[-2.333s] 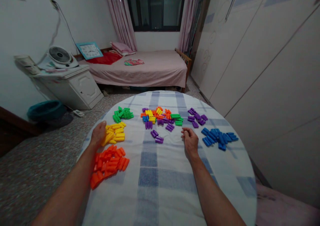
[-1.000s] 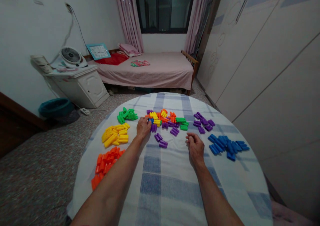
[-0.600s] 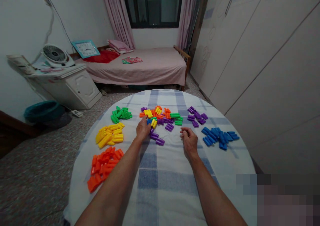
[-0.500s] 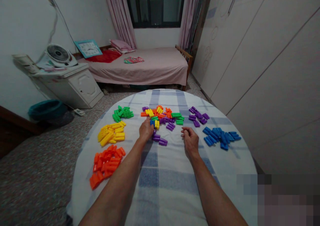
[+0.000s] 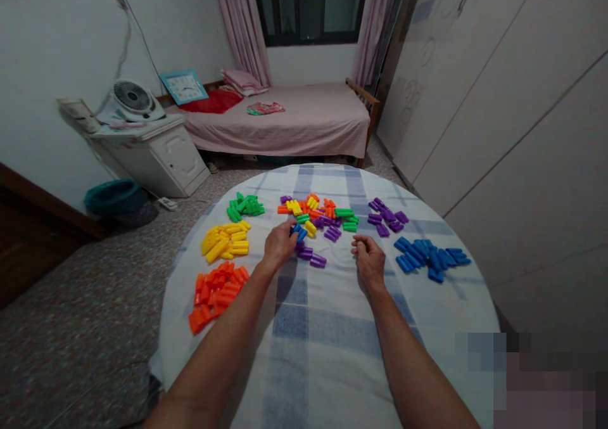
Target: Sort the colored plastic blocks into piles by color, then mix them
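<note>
My left hand (image 5: 279, 246) reaches to the near left side of a mixed-colour pile, its fingertips closed on a blue plastic block (image 5: 299, 231) with ribbed, tube-like sides. A yellow block (image 5: 310, 229) lies just beyond the blue one, and purple blocks (image 5: 311, 256) rest close by. To the right of the pile, my right hand (image 5: 369, 259) is held low over the cloth, fingers curled in, with nothing visible in them. The mixed pile (image 5: 316, 212) has orange, yellow, green and purple blocks.
Single-colour heaps surround the pile: green (image 5: 246, 206), yellow (image 5: 225, 241), orange (image 5: 218, 294), purple (image 5: 387, 216) and blue (image 5: 431, 258). All lie on a round table with a checked cloth (image 5: 289, 327). Beyond stand a bed (image 5: 304, 112) and a white cabinet (image 5: 175, 156).
The view has swung slightly left. My left hand has drawn the blue block a little away from the yellow one, tilting it. The right hand stays in about the same place.
</note>
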`<state>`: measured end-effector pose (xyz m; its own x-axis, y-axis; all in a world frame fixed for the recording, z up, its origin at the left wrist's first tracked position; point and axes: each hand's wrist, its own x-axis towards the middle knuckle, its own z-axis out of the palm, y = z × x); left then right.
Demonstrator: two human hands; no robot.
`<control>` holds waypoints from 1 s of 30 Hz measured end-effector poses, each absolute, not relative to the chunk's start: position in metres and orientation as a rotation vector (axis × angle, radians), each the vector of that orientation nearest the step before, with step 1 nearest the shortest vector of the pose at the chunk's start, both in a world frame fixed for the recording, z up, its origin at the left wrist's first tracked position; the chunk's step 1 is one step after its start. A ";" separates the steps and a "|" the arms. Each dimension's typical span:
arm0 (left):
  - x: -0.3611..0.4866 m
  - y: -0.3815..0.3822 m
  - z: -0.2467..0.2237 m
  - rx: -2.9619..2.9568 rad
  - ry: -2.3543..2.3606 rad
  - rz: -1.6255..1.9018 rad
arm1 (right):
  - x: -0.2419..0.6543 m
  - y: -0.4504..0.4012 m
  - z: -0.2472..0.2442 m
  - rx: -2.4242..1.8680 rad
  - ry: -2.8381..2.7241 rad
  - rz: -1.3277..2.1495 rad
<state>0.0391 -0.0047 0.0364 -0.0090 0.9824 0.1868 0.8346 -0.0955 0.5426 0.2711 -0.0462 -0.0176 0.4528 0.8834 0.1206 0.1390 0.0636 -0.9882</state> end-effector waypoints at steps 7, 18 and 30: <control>0.054 -0.007 0.005 1.845 1.894 1.044 | 0.272 -0.046 -0.021 -1.441 -0.994 0.700; 0.062 -0.036 -0.015 1.850 1.883 1.148 | 0.248 -0.063 -0.009 -1.351 -1.789 0.509; 0.059 -0.030 -0.019 1.553 1.567 1.242 | 0.206 -0.081 -0.001 -1.579 -2.173 -0.017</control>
<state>0.0588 -0.0295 -0.0193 -0.1349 0.9719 0.1931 0.4101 -0.1226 0.9038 0.2059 -0.0812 -0.0008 -0.2421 0.8998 0.3629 0.9053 0.3440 -0.2491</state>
